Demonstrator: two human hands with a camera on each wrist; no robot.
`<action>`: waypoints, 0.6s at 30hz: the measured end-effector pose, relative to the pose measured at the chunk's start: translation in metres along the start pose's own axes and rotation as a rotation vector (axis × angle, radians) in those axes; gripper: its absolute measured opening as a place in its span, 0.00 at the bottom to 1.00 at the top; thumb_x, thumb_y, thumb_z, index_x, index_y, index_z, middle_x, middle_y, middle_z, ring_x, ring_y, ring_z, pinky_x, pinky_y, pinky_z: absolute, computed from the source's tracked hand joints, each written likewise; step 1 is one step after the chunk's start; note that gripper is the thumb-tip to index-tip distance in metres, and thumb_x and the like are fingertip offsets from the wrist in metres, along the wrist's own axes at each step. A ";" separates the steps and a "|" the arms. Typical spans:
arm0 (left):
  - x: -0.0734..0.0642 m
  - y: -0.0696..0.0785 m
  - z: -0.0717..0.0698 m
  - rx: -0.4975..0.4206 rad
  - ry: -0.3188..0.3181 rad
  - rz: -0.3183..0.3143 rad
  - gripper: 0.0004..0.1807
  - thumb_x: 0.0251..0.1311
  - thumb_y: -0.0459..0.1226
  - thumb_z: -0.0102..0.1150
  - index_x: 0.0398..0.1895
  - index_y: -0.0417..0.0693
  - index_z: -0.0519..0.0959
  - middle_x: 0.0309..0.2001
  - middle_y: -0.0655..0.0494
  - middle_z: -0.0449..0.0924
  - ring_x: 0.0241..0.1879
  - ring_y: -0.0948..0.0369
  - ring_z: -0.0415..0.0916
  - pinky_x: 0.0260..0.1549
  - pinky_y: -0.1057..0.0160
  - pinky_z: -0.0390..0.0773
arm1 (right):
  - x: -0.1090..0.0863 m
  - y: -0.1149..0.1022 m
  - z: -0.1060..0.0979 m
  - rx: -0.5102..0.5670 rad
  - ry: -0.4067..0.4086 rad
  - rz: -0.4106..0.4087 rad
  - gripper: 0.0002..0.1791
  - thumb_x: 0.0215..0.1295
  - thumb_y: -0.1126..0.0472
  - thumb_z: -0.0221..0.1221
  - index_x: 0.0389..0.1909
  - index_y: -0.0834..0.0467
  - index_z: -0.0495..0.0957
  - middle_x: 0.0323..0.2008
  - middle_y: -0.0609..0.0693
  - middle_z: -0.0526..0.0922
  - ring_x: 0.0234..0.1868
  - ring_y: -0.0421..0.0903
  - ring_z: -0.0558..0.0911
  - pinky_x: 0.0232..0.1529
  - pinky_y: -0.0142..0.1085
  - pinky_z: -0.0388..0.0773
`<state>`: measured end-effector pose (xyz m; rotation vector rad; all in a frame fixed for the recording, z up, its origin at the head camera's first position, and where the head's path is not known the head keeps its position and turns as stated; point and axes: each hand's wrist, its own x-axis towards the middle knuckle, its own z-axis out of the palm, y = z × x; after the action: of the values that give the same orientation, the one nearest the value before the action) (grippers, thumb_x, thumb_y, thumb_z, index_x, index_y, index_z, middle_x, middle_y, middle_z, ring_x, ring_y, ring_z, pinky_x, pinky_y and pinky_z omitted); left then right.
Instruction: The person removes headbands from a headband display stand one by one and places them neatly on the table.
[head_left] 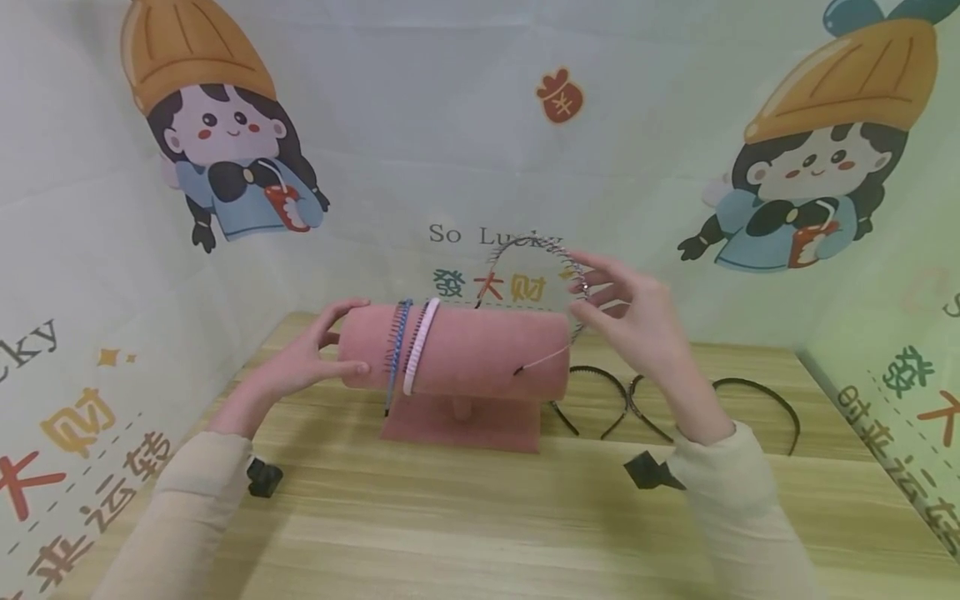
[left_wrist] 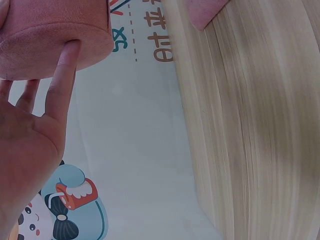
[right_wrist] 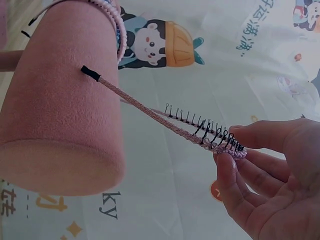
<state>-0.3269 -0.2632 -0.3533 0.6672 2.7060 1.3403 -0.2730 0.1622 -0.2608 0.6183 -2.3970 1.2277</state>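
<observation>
A pink padded headband stand lies crosswise on its base in the head view. My left hand grips its left end, thumb in front and fingers behind. Near that end a blue headband and a pale pink headband sit around the roll. With thumb and fingers, my right hand pinches a mauve headband with black looped wire teeth. It arches above the roll's right part, and one black tip lies at the roll's front surface. The other tip is behind the roll in the right wrist view.
Several dark headbands lie on the wooden table right of the stand, one black headband farthest right. A printed cloth hangs behind and at both sides. Small black pieces show by the sleeves.
</observation>
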 end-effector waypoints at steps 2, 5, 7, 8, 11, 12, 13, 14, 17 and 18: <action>0.000 0.001 0.000 -0.002 0.000 0.004 0.48 0.59 0.41 0.68 0.77 0.64 0.48 0.76 0.51 0.49 0.63 0.43 0.65 0.48 0.53 0.77 | -0.001 0.001 -0.003 0.009 0.019 -0.005 0.31 0.63 0.68 0.64 0.67 0.49 0.72 0.48 0.57 0.86 0.40 0.42 0.85 0.41 0.25 0.81; -0.001 0.002 -0.001 -0.005 -0.002 0.011 0.48 0.59 0.41 0.68 0.77 0.63 0.48 0.76 0.51 0.49 0.63 0.43 0.66 0.48 0.54 0.77 | -0.003 0.002 -0.009 0.022 0.043 -0.012 0.30 0.63 0.68 0.64 0.66 0.49 0.73 0.48 0.57 0.86 0.38 0.34 0.83 0.40 0.22 0.80; -0.001 0.002 -0.001 -0.011 -0.003 0.011 0.48 0.59 0.41 0.68 0.77 0.63 0.48 0.76 0.51 0.49 0.63 0.43 0.66 0.48 0.54 0.77 | -0.005 0.003 -0.013 0.034 0.052 -0.014 0.30 0.63 0.67 0.64 0.66 0.49 0.74 0.47 0.58 0.86 0.38 0.30 0.82 0.40 0.22 0.80; -0.001 0.002 -0.001 -0.013 -0.004 0.014 0.49 0.59 0.41 0.68 0.77 0.62 0.48 0.76 0.51 0.49 0.63 0.43 0.66 0.47 0.54 0.77 | -0.006 0.003 -0.015 0.039 0.057 -0.017 0.30 0.63 0.67 0.64 0.66 0.49 0.74 0.47 0.58 0.86 0.37 0.29 0.81 0.41 0.21 0.80; -0.001 0.001 -0.001 -0.021 -0.004 0.011 0.49 0.59 0.40 0.68 0.77 0.63 0.48 0.76 0.52 0.48 0.63 0.43 0.66 0.47 0.54 0.77 | -0.009 0.004 -0.020 0.055 0.073 -0.029 0.29 0.63 0.67 0.64 0.66 0.49 0.74 0.45 0.53 0.87 0.37 0.29 0.81 0.41 0.21 0.79; -0.001 0.000 -0.001 -0.020 -0.005 0.013 0.49 0.59 0.40 0.68 0.77 0.62 0.48 0.76 0.51 0.48 0.63 0.43 0.66 0.47 0.54 0.77 | -0.010 0.005 -0.022 0.062 0.081 -0.036 0.29 0.63 0.68 0.64 0.65 0.49 0.75 0.44 0.49 0.87 0.37 0.30 0.82 0.40 0.21 0.80; -0.001 0.000 -0.001 -0.021 -0.005 0.011 0.49 0.59 0.40 0.68 0.77 0.63 0.48 0.76 0.52 0.48 0.63 0.43 0.65 0.48 0.53 0.77 | -0.011 0.005 -0.024 0.071 0.089 -0.044 0.29 0.63 0.68 0.64 0.65 0.50 0.75 0.42 0.45 0.87 0.37 0.30 0.82 0.40 0.21 0.80; -0.001 0.000 -0.001 -0.018 -0.006 0.010 0.49 0.59 0.40 0.68 0.77 0.62 0.47 0.76 0.52 0.48 0.63 0.43 0.65 0.48 0.53 0.77 | -0.012 0.006 -0.026 0.079 0.098 -0.052 0.28 0.63 0.68 0.64 0.65 0.51 0.75 0.41 0.40 0.86 0.37 0.29 0.82 0.40 0.21 0.79; 0.000 -0.001 -0.001 -0.012 -0.005 0.002 0.49 0.59 0.41 0.69 0.77 0.64 0.48 0.76 0.52 0.49 0.64 0.43 0.65 0.49 0.53 0.76 | -0.015 0.010 -0.032 0.102 0.131 -0.078 0.27 0.63 0.69 0.64 0.64 0.54 0.76 0.38 0.28 0.83 0.37 0.29 0.82 0.40 0.20 0.79; 0.000 -0.001 -0.001 -0.010 -0.005 0.001 0.49 0.59 0.42 0.69 0.77 0.64 0.48 0.76 0.53 0.49 0.64 0.43 0.65 0.49 0.53 0.76 | -0.015 0.012 -0.033 0.109 0.143 -0.087 0.26 0.63 0.70 0.63 0.63 0.56 0.77 0.37 0.27 0.83 0.37 0.29 0.82 0.39 0.20 0.79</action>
<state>-0.3279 -0.2645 -0.3535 0.6711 2.6936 1.3493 -0.2622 0.1992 -0.2581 0.6376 -2.1753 1.3254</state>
